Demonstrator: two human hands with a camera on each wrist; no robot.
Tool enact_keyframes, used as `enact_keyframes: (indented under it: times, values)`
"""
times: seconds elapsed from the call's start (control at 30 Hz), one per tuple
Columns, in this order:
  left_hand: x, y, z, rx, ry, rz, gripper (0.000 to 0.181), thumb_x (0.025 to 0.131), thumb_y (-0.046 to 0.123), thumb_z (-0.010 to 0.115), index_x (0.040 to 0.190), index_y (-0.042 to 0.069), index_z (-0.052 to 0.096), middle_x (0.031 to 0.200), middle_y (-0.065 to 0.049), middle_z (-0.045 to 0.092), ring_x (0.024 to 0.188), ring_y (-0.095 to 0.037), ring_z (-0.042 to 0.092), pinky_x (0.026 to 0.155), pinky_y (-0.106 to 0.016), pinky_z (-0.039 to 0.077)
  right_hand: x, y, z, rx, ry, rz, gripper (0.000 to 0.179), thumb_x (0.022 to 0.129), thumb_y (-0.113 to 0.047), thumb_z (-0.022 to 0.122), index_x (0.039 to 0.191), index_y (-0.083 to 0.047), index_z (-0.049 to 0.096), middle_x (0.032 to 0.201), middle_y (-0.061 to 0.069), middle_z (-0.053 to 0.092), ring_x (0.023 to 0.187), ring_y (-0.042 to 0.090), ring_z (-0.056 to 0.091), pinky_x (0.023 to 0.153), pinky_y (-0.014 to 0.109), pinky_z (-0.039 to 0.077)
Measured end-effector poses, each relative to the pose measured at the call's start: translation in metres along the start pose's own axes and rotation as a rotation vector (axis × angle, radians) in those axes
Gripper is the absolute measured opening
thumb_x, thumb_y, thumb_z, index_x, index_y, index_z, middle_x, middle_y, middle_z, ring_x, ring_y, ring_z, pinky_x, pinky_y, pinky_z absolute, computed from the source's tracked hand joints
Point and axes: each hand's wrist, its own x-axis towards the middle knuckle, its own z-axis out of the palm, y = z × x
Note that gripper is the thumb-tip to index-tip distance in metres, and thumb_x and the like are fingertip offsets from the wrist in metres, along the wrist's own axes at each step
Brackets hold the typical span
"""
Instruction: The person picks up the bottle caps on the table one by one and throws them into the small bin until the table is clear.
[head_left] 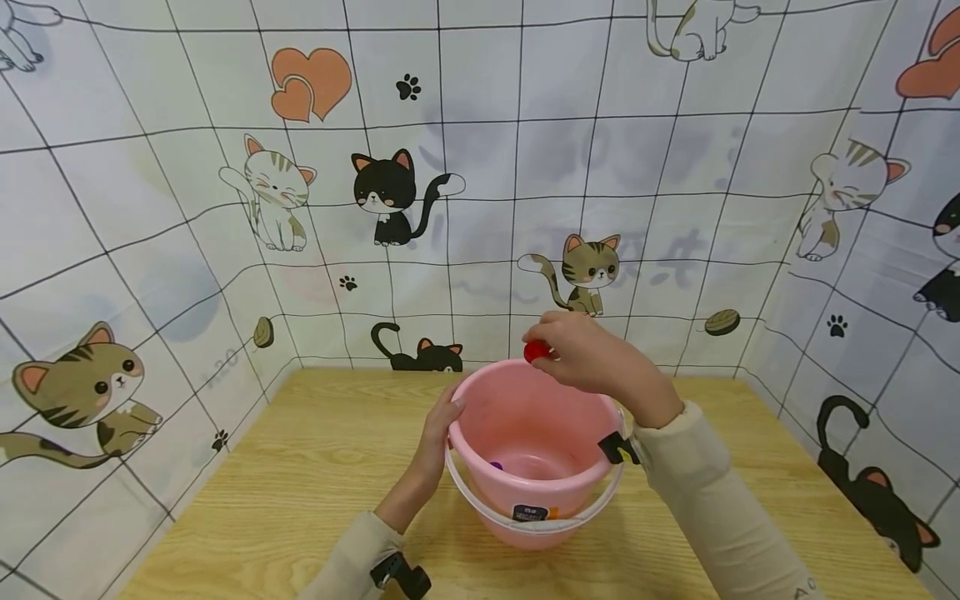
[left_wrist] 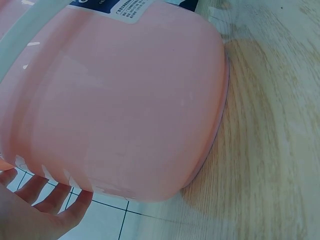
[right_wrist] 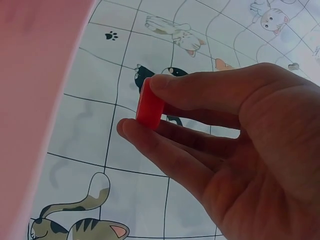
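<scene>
Over the far rim of a pink bucket [head_left: 536, 450], my right hand [head_left: 588, 354] pinches a small round red disc [head_left: 536, 351] between thumb and fingertips. From the right wrist view, the disc [right_wrist: 150, 104] shows its thick edge, held beside the bucket wall. My left hand [head_left: 435, 429] rests against the bucket's left side at the rim. In the left wrist view its fingers [left_wrist: 75, 210] touch the outer wall, while the thumb is out of that view. Inside the bucket a small purple thing [head_left: 497, 465] shows low down, mostly hidden by the near wall.
The bucket stands upright on a wood-grain table [head_left: 337, 467]. Its white handle [head_left: 480, 504] hangs down across the front, near a dark label [head_left: 530, 512]. Behind and at both sides rises a white tiled-pattern sheet [head_left: 480, 167] printed with cats.
</scene>
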Motion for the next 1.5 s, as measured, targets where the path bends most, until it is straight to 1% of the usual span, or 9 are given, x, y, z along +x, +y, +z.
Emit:
enact_keyframes:
  times: [0.1,0.3,0.43,0.67,0.77,0.93,1.07,1.27,1.5]
  values:
    - [0.0001,0.0000,0.0006,0.007,-0.001,-0.001,0.053,0.103,0.042,0.038,0.154,0.031,0.047,0.148,-0.004,0.057,0.128,-0.030,0.053,0.096,-0.039,0.047,-0.0007,0.0017,0.0003,-0.006,-0.013,0.008,0.021,0.091,-0.008,0.073,0.112,-0.003,0.075,0.102,0.010,0.069,0.090,0.023,0.064,0.076,0.036,0.058]
    - [0.0002,0.0001,0.0005,0.007,0.011,-0.003,0.051,0.103,0.042,0.039,0.151,0.032,0.050,0.145,-0.004,0.058,0.125,-0.030,0.054,0.098,-0.041,0.047,-0.0002,0.0011,-0.0008,0.010,0.000,0.004,0.021,0.091,-0.007,0.073,0.111,-0.002,0.075,0.102,0.011,0.068,0.090,0.024,0.064,0.077,0.037,0.058]
    - [0.0003,0.0010,0.0007,0.007,0.007,0.002,0.051,0.103,0.042,0.038,0.152,0.030,0.050,0.144,-0.005,0.058,0.124,-0.031,0.055,0.095,-0.041,0.048,0.0004,0.0015,-0.0017,0.019,-0.002,0.009,0.021,0.091,-0.006,0.073,0.111,-0.002,0.075,0.102,0.011,0.068,0.090,0.024,0.064,0.077,0.036,0.058]
    - [0.0015,0.0009,0.0013,-0.002,-0.007,0.011,0.053,0.104,0.042,0.036,0.154,0.027,0.047,0.146,-0.007,0.057,0.127,-0.034,0.054,0.101,-0.042,0.048,-0.0006,0.0047,-0.0017,0.011,-0.021,0.013,0.022,0.091,-0.006,0.073,0.112,-0.002,0.075,0.104,0.012,0.069,0.094,0.025,0.065,0.078,0.037,0.059]
    - [0.0016,0.0007,0.0015,-0.002,0.000,0.010,0.054,0.104,0.042,0.037,0.154,0.025,0.048,0.145,-0.009,0.058,0.126,-0.035,0.054,0.099,-0.042,0.048,-0.0002,0.0058,-0.0009,0.003,-0.029,0.009,0.021,0.091,-0.005,0.072,0.111,-0.002,0.076,0.105,0.012,0.070,0.095,0.026,0.065,0.079,0.038,0.059]
    - [0.0002,0.0017,0.0017,0.001,0.008,0.008,0.054,0.103,0.041,0.038,0.153,0.024,0.049,0.145,-0.008,0.058,0.126,-0.034,0.055,0.099,-0.044,0.048,0.0001,0.0063,0.0003,0.006,-0.044,0.023,0.021,0.092,-0.005,0.071,0.113,-0.003,0.075,0.107,0.012,0.070,0.097,0.026,0.065,0.080,0.038,0.060]
    - [0.0002,0.0017,0.0017,0.005,0.005,0.007,0.053,0.103,0.041,0.038,0.152,0.025,0.049,0.145,-0.006,0.058,0.126,-0.031,0.055,0.100,-0.042,0.049,0.0000,0.0064,0.0008,0.004,-0.052,0.032,0.022,0.092,-0.004,0.071,0.114,-0.003,0.075,0.109,0.012,0.070,0.099,0.027,0.065,0.081,0.039,0.060]
    - [0.0007,0.0014,0.0020,0.000,0.004,0.006,0.053,0.103,0.041,0.038,0.152,0.025,0.049,0.146,-0.006,0.058,0.128,-0.031,0.054,0.102,-0.042,0.048,-0.0005,0.0058,0.0002,0.008,-0.053,0.027,0.022,0.092,-0.004,0.071,0.114,-0.004,0.076,0.110,0.012,0.071,0.100,0.027,0.065,0.082,0.040,0.060]
    - [0.0014,0.0012,0.0023,-0.008,-0.001,0.010,0.055,0.104,0.041,0.037,0.155,0.022,0.046,0.148,-0.009,0.056,0.130,-0.032,0.054,0.105,-0.040,0.047,-0.0008,0.0062,-0.0005,0.030,-0.049,0.013,0.023,0.091,0.001,0.067,0.112,-0.003,0.075,0.108,0.012,0.071,0.098,0.027,0.066,0.081,0.039,0.060]
